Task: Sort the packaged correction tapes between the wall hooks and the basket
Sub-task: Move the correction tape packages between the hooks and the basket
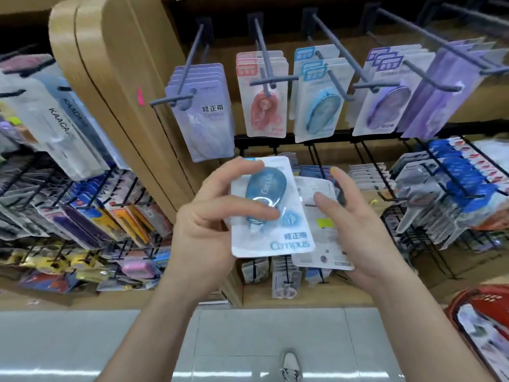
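A clear-fronted blue correction tape pack (pixel 271 213) is pinched in the left hand (pixel 203 232). A white-backed pack (pixel 322 232) is gripped by the right hand (pixel 366 235) beside it. Comparison seems under way; next, its hole must be threaded onto the grey wall hook (pixel 330 37) above.

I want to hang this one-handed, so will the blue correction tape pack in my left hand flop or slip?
Probably stiff: the blue pack lies flat though the left hand pinches only one side. Likely light, since thumb and fingers alone carry it. The glossy front shows glare, so a loose grip may slip.
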The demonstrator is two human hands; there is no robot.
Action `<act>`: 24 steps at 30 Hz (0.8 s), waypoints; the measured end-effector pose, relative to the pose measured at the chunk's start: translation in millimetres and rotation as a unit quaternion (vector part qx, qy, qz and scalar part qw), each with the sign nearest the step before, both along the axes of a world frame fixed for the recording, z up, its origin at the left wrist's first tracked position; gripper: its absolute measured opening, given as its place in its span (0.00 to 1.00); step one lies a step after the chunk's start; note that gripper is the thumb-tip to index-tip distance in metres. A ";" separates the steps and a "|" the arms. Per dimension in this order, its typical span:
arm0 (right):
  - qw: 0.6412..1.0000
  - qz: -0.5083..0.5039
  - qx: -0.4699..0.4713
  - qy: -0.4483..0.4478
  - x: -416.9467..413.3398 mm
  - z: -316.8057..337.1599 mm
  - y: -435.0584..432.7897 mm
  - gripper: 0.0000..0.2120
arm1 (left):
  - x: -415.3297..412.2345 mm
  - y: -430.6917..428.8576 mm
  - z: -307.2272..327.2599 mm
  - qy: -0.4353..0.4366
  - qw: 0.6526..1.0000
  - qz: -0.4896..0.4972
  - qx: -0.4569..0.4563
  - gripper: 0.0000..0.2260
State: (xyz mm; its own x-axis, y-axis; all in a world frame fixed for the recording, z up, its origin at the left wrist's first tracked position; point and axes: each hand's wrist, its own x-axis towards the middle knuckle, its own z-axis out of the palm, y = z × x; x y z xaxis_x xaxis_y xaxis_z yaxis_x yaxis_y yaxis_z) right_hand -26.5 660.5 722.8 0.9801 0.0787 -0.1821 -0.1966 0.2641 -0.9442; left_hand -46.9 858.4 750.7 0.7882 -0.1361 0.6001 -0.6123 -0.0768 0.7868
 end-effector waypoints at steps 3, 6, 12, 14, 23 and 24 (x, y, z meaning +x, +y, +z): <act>0.998 0.062 0.028 0.019 3.9 5.5 -0.3 0.38 | -0.2 -9.8 -12.6 0.031 0.999 0.020 0.031 0.03; 0.992 0.108 0.059 -0.020 10.6 11.1 0.0 0.40 | 3.9 -15.2 -25.8 0.020 0.992 0.041 0.114 0.06; 0.992 0.076 0.051 -0.090 24.6 4.8 -7.0 0.42 | 2.4 -19.7 -20.0 0.029 0.985 0.088 0.142 0.27; 0.991 0.072 0.047 -0.107 27.3 4.9 -9.4 0.41 | 5.3 -23.6 -11.1 0.077 0.988 0.122 0.052 0.24; 0.978 0.106 -0.034 -0.177 32.6 10.9 -10.2 0.42 | 52.9 -38.0 15.1 0.359 0.913 0.117 -0.151 0.09; 0.979 0.099 -0.039 -0.175 33.4 12.0 -11.5 0.40 | 55.5 -38.9 14.1 0.358 0.912 0.121 -0.158 0.07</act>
